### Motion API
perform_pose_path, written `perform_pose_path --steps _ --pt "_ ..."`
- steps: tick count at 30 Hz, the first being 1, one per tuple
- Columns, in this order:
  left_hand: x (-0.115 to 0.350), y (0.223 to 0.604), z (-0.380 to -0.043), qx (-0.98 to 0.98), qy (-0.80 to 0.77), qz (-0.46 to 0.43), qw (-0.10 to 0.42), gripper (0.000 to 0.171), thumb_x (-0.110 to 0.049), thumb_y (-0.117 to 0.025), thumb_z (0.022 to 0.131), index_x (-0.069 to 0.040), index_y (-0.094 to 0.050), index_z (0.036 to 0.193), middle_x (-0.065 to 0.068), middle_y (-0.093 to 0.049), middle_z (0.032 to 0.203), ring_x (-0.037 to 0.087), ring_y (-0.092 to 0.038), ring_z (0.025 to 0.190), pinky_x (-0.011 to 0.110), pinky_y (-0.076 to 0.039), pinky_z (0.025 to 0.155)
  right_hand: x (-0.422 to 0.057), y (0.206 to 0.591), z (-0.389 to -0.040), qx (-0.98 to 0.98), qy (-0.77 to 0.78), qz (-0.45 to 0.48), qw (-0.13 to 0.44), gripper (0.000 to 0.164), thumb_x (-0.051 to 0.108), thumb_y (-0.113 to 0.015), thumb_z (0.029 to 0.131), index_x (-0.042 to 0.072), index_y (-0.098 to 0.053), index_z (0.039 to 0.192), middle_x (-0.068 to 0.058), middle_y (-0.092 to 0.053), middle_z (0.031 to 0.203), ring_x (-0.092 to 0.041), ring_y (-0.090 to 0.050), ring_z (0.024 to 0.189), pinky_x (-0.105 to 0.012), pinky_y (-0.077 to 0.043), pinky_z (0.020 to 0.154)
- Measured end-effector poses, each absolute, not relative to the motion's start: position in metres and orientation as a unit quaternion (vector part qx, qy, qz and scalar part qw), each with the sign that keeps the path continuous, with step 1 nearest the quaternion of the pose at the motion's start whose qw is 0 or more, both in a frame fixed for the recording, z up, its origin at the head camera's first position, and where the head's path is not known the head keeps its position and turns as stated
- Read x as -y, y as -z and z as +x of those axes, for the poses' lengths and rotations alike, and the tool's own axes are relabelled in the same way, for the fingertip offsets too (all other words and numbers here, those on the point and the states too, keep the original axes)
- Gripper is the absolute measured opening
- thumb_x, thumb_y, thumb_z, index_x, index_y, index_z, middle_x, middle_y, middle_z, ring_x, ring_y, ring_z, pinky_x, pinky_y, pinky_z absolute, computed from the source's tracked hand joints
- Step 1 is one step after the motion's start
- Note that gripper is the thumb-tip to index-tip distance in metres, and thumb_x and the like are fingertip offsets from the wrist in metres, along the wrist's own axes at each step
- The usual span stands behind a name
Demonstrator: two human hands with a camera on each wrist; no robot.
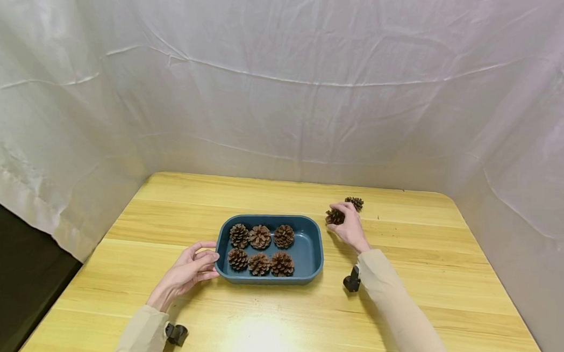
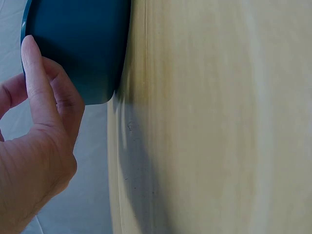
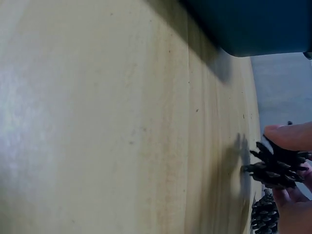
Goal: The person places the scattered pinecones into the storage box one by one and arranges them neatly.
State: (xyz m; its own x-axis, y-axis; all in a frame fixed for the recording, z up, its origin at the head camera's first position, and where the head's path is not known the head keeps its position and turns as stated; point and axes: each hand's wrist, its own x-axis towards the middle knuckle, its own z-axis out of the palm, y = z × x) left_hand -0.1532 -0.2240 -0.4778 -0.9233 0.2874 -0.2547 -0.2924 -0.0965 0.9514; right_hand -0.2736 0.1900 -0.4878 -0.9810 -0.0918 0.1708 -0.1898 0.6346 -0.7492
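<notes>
A dark blue rectangular dish (image 1: 308,253) stands on the table with several brown pine cones (image 1: 260,237) inside, in two rows toward its left; the right end shows bare bottom. My left hand (image 1: 193,267) grips the dish's left end, thumb at the rim, as the left wrist view shows from close by (image 2: 53,102). Right of the dish, my right hand (image 1: 349,228) pinches a pine cone (image 1: 335,217) between thumb and fingers. In the right wrist view that pine cone (image 3: 275,165) is close over the tabletop. Another loose pine cone (image 1: 354,203) lies just behind this hand.
The light wooden table (image 1: 399,312) carries small dark crumbs near the loose pine cone. Pale cloth (image 1: 305,118) hangs around the back and sides. A black surface (image 1: 5,267) lies beyond the table's left edge. Each sleeve has a black wrist mount (image 1: 351,280).
</notes>
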Motion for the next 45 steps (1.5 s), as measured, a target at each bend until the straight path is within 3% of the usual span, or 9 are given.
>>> perform_pose_path --steps 10,21,28,36,45 --pt "0.224 0.477 -0.153 -0.642 -0.741 -0.002 0.196 0.045 -0.005 -0.055 0.102 0.004 -0.032 0.140 -0.003 -0.063 0.101 0.007 -0.066 0.074 0.022 -0.063 0.075 -0.192 0.486 -0.273 0.904 -0.418 0.064 0.055 0.048 0.002 -0.077 0.081 -0.002 -0.063 0.127 -0.027 -0.046 0.140 -0.049 -0.040 0.135 -0.064 -0.031 0.118" --pt "0.225 0.478 -0.153 -0.643 -0.741 -0.005 0.196 0.041 -0.005 -0.054 0.102 0.001 -0.035 0.137 -0.003 -0.063 0.100 0.007 -0.066 0.074 0.023 -0.063 0.075 -0.191 0.485 -0.274 0.902 -0.418 0.059 0.093 0.042 0.009 -0.080 0.080 -0.003 -0.065 0.118 -0.025 -0.056 0.129 -0.045 -0.051 0.125 -0.059 -0.037 0.114" --pt "0.225 0.477 -0.154 -0.641 -0.742 0.005 0.198 0.043 -0.006 -0.055 0.102 0.002 -0.034 0.138 -0.004 -0.063 0.100 0.006 -0.067 0.076 0.023 -0.063 0.076 -0.190 0.478 -0.271 0.899 -0.428 0.043 0.078 0.048 0.017 -0.081 0.083 -0.001 -0.063 0.124 -0.023 -0.058 0.131 -0.041 -0.052 0.126 -0.057 -0.038 0.114" --pt "0.225 0.477 -0.154 -0.640 -0.742 0.002 0.199 0.040 -0.005 -0.054 0.102 0.001 -0.035 0.137 -0.004 -0.063 0.099 0.006 -0.066 0.076 0.023 -0.063 0.075 -0.190 0.473 -0.269 0.892 -0.442 0.042 0.084 0.051 0.022 -0.080 0.085 -0.001 -0.063 0.127 -0.025 -0.061 0.131 -0.041 -0.059 0.117 -0.053 -0.050 0.103" --pt "0.225 0.478 -0.154 -0.641 -0.741 0.003 0.198 0.040 -0.005 -0.055 0.102 0.000 -0.036 0.136 -0.004 -0.063 0.099 0.006 -0.066 0.076 0.024 -0.063 0.076 -0.190 0.463 -0.263 0.880 -0.465 0.056 0.074 0.052 0.023 -0.079 0.086 0.002 -0.062 0.130 -0.025 -0.059 0.135 -0.045 -0.060 0.120 -0.056 -0.051 0.105"
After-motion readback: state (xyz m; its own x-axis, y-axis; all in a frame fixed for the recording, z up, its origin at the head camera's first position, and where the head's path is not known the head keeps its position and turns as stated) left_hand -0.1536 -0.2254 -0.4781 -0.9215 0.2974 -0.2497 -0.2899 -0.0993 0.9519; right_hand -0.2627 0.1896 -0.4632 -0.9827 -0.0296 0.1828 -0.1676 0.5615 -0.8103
